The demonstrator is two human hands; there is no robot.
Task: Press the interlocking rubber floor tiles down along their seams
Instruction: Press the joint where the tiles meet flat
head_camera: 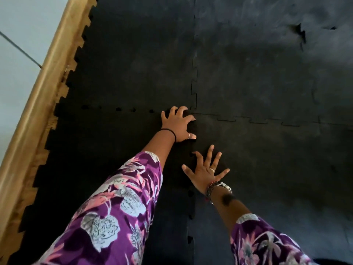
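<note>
You are looking down at a floor covered in black interlocking rubber floor tiles (248,83), their puzzle-toothed seams meeting in a cross near the middle of the view. Both of your arms reach forward in purple floral sleeves (118,207).

Your left hand (176,124) is farther out, planted at the junction where the four tiles meet. Its grip is half curled, like a claw: the fingers bend down so their tips press into the rubber on the seam, and the thumb lies out along the tile toward the right. It holds nothing. A thin black band (169,131) circles that wrist, and a ring shows on the thumb.

Your right hand (205,172) is closer to you, just right of the seam (191,207) that runs toward your body. Its grip is wide, all five fingers fanned apart, palm facing down on the tile; the index fingertip bends at the seam's edge. It holds nothing. It wears a ring and, at the wrist, a watch (222,187) beside a beaded bracelet.

Along the left, the tiles' toothed outer edge sits against a wooden skirting board (47,77) below a pale wall (23,25). At upper right, one seam (300,33) stands lifted and gaping.
</note>
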